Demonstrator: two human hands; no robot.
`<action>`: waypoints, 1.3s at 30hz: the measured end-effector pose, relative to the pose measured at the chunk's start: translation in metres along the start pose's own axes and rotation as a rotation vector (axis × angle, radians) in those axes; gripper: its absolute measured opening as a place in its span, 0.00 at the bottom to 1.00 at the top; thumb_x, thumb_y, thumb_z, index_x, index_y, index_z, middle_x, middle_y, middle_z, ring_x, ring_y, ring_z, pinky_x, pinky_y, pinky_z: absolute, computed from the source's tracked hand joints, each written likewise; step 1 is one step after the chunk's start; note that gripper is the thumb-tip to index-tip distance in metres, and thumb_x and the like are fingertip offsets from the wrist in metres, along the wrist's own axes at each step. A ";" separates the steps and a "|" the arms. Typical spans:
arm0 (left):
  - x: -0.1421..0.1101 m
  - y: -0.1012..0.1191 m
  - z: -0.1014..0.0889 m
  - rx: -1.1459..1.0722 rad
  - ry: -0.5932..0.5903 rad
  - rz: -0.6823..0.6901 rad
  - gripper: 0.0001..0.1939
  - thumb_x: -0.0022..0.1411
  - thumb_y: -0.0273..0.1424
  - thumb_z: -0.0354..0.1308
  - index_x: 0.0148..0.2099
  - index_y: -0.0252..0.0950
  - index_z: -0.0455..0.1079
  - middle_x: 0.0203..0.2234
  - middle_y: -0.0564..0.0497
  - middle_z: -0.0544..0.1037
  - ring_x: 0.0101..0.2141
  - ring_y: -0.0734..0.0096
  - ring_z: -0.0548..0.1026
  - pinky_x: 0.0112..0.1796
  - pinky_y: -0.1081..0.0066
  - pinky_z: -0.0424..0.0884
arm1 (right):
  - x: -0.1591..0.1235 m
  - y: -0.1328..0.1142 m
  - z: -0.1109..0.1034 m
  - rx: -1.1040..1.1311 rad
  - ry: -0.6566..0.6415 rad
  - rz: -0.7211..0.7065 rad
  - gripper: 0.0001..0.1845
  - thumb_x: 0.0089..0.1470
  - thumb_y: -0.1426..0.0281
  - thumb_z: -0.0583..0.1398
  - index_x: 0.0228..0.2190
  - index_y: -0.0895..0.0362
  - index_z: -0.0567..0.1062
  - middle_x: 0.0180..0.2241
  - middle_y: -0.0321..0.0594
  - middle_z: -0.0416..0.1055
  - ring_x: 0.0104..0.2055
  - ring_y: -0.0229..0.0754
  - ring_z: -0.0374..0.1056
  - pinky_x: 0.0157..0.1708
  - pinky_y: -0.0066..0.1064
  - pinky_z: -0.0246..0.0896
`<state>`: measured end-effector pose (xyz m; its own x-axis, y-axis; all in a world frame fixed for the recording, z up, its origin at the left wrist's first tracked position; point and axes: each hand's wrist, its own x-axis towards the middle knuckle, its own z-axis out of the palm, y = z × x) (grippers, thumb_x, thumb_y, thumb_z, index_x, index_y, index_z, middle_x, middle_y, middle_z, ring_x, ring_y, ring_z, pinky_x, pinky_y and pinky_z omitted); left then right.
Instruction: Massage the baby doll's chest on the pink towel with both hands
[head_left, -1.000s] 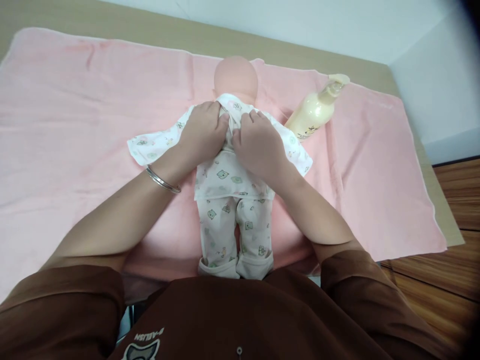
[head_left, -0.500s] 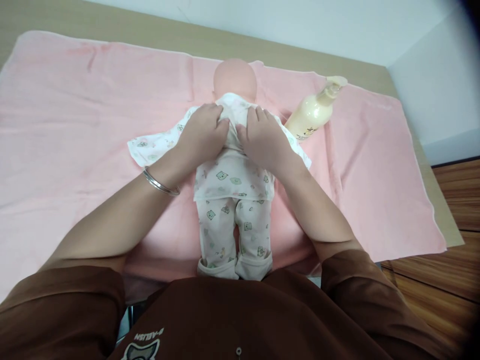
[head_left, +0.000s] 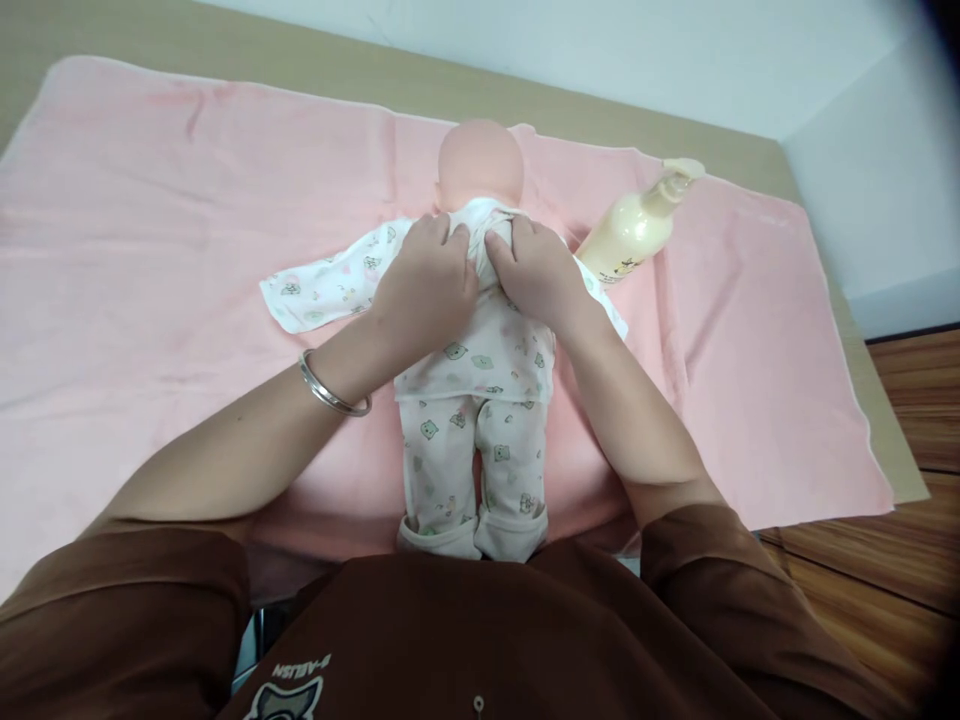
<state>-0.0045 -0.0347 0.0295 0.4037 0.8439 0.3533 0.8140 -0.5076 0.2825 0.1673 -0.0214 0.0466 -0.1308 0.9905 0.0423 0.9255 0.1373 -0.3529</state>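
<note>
A baby doll (head_left: 480, 165) lies in front of me, its bald head at the far end and its legs toward me. It wears a white printed shirt (head_left: 480, 365) with the sleeves spread wide and matching pants (head_left: 442, 460) with turned-up cuffs. My left hand (head_left: 431, 280) is closed on the shirt's cloth at the upper back, just below the neck. Beside it, my right hand (head_left: 541, 270) pinches the same bunched cloth from the other side. The fingertips are partly hidden in the folds.
A pale yellow pump bottle (head_left: 630, 230) lies tilted at the doll's right-hand side in view. Under everything spreads a pink towel (head_left: 150, 280) on a wooden table (head_left: 300, 45). A white wall (head_left: 600, 60) stands behind the table.
My left hand has turned, and its thumb has come up onto the bunched cloth. The right thumb has shifted upward too. The whole view has moved slightly.
</note>
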 end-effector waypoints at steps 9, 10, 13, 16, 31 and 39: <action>0.023 -0.025 0.014 -0.193 -0.009 -0.202 0.11 0.74 0.31 0.50 0.35 0.41 0.65 0.38 0.43 0.76 0.47 0.49 0.76 0.49 0.55 0.72 | -0.030 -0.024 0.004 -0.139 0.092 -0.137 0.25 0.73 0.63 0.44 0.57 0.68 0.68 0.58 0.62 0.70 0.66 0.61 0.64 0.69 0.55 0.60; 0.023 -0.026 0.017 -0.190 -0.005 -0.208 0.10 0.75 0.33 0.50 0.39 0.41 0.67 0.40 0.42 0.77 0.49 0.47 0.76 0.51 0.53 0.71 | -0.029 -0.025 0.003 -0.142 0.089 -0.123 0.24 0.72 0.63 0.46 0.55 0.67 0.69 0.55 0.60 0.71 0.64 0.61 0.65 0.67 0.54 0.62; 0.020 -0.026 0.025 -0.181 0.007 -0.210 0.13 0.78 0.38 0.49 0.50 0.40 0.72 0.47 0.41 0.77 0.55 0.45 0.74 0.59 0.50 0.68 | -0.018 -0.022 -0.002 -0.123 0.053 -0.050 0.21 0.72 0.61 0.48 0.50 0.64 0.72 0.51 0.57 0.73 0.58 0.60 0.69 0.62 0.53 0.66; 0.018 -0.024 0.026 -0.160 0.003 -0.222 0.17 0.78 0.36 0.48 0.59 0.36 0.72 0.53 0.39 0.77 0.59 0.46 0.72 0.63 0.49 0.65 | -0.005 -0.016 -0.004 -0.065 0.002 0.015 0.25 0.73 0.56 0.47 0.48 0.64 0.72 0.48 0.55 0.74 0.55 0.59 0.72 0.60 0.54 0.67; 0.017 -0.010 0.016 -0.237 -0.022 -0.389 0.22 0.76 0.41 0.48 0.64 0.38 0.67 0.57 0.45 0.72 0.59 0.53 0.65 0.65 0.54 0.57 | 0.006 -0.005 0.009 -0.038 0.056 0.051 0.24 0.71 0.53 0.49 0.49 0.63 0.68 0.51 0.53 0.72 0.60 0.60 0.69 0.63 0.54 0.62; 0.017 -0.012 0.021 -0.210 -0.010 -0.376 0.21 0.73 0.36 0.49 0.64 0.36 0.67 0.57 0.44 0.71 0.60 0.54 0.65 0.64 0.53 0.56 | 0.005 -0.001 0.017 -0.025 0.123 0.049 0.25 0.72 0.53 0.48 0.51 0.62 0.68 0.50 0.50 0.73 0.58 0.54 0.70 0.60 0.48 0.62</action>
<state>0.0009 -0.0105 0.0137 0.1001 0.9780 0.1832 0.8029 -0.1881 0.5656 0.1597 -0.0169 0.0317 -0.0416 0.9892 0.1405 0.9386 0.0869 -0.3340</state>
